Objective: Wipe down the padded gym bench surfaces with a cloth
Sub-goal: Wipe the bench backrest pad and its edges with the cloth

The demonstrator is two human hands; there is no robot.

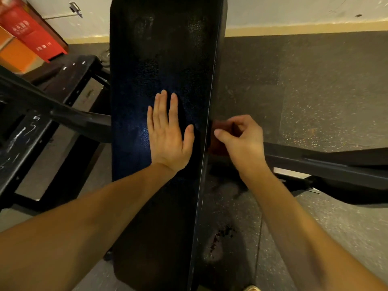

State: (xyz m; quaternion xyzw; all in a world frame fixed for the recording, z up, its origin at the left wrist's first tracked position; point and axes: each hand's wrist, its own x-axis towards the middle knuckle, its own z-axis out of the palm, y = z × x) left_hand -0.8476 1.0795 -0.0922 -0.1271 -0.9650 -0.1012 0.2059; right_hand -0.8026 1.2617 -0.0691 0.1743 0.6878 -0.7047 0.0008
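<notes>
The black padded bench point(163, 59) runs lengthwise away from me through the middle of the view. My left hand point(168, 133) lies flat on the top of the pad, fingers straight and together. My right hand point(241, 139) is at the pad's right side edge, fingers curled and thumb pointing at the edge. It seems to pinch a dark reddish-brown cloth point(219, 143) against the glossy side of the pad. The cloth is blurred and mostly hidden by the hand.
Black metal frame bars extend left point(63, 114) and right point(327, 162) of the bench. A black rack point(31, 131) stands at the left, with a red box point(31, 28) behind it. Speckled rubber flooring point(315, 91) spreads to the right, with a dark stain point(218, 240) close to the bench.
</notes>
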